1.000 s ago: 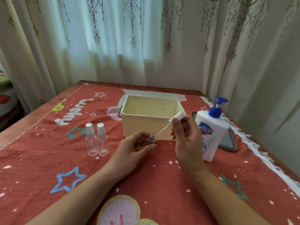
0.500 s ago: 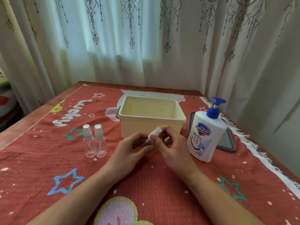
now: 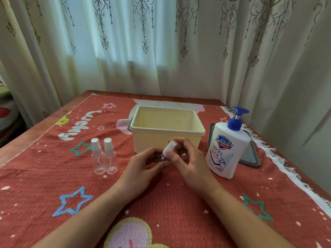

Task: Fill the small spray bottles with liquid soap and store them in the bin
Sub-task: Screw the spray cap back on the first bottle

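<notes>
The white spray cap [image 3: 169,149], pinched in the fingers of the right hand [image 3: 189,163] at 6 o'clock of the bin [image 3: 166,130], probably wants square seating and gentle twisting onto the small bottle (mostly hidden) gripped by the left hand [image 3: 143,165].

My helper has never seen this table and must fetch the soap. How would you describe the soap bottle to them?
Find the red cloth, then the cream bin on it. The soap bottle stands upright just right of the bin. Unlike the small clear spray bottles, it is big, white and has a blue pump.
</notes>
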